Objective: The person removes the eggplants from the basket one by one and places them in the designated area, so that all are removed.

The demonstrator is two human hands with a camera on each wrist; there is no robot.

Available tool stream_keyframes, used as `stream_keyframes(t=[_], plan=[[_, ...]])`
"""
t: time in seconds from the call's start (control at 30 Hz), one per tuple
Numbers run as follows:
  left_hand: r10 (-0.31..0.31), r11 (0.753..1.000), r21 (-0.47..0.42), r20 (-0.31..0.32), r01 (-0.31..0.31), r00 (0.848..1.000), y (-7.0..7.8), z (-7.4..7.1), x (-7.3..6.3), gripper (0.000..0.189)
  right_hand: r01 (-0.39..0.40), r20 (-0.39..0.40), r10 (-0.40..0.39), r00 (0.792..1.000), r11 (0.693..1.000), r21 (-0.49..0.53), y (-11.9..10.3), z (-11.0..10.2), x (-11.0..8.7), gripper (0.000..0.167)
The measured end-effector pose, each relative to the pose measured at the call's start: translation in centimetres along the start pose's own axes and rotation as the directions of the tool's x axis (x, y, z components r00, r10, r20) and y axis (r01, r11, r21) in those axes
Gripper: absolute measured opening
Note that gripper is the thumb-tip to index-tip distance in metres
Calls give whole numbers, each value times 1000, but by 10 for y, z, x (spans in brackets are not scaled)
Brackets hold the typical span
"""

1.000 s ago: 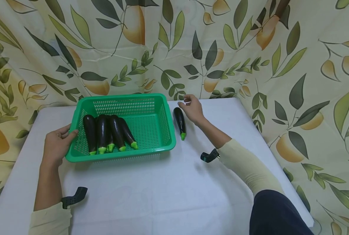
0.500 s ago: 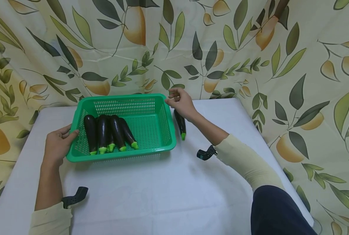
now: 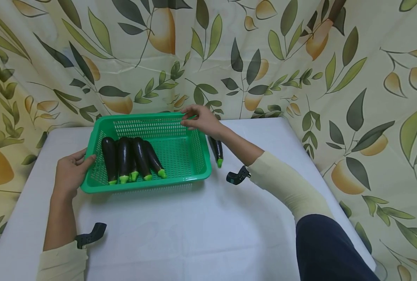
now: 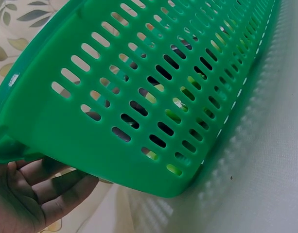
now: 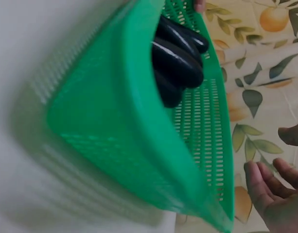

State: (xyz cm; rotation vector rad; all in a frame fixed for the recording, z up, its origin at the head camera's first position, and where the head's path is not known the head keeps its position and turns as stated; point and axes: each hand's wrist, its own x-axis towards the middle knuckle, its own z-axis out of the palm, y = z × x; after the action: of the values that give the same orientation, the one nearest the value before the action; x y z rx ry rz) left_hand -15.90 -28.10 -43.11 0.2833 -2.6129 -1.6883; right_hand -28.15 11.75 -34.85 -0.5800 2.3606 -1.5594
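Observation:
My left hand (image 3: 69, 173) holds the left end of a green plastic basket (image 3: 145, 188), its thumb over the rim. In the left wrist view the fingers (image 4: 66, 199) lie against the outside, beneath the rim. Several dark, glossy eggplants (image 3: 124, 158) lie side by side in the basket's left half, green stem ends toward me. Over the far right corner hovers my right hand (image 3: 204, 120), fingers loosely bent, with nothing in them. Outside the basket, one more eggplant (image 3: 217, 153) lies to its right, partly hidden by the right hand and wrist.
A white cloth covers the table (image 3: 166, 234). Behind it hangs a curtain (image 3: 282, 70) with leaf and fruit print. Black camera mounts (image 3: 238, 175) sit on both wrists.
My right hand has moved left, from above the lone eggplant to the basket's far right corner. The left hand, basket and eggplants keep their places.

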Motion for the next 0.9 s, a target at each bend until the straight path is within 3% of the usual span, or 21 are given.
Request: stream_keyframes(t=[0.47, 0.9], plan=[[-8, 1000, 12, -11, 8, 1000, -1, 1, 2, 60, -105, 162, 104, 981, 994, -8, -16, 9, 28, 48], [-8, 1000, -5, -14, 8, 1000, -1, 2, 1, 59, -135, 235, 150, 960, 988, -76, -8, 25, 48, 48]])
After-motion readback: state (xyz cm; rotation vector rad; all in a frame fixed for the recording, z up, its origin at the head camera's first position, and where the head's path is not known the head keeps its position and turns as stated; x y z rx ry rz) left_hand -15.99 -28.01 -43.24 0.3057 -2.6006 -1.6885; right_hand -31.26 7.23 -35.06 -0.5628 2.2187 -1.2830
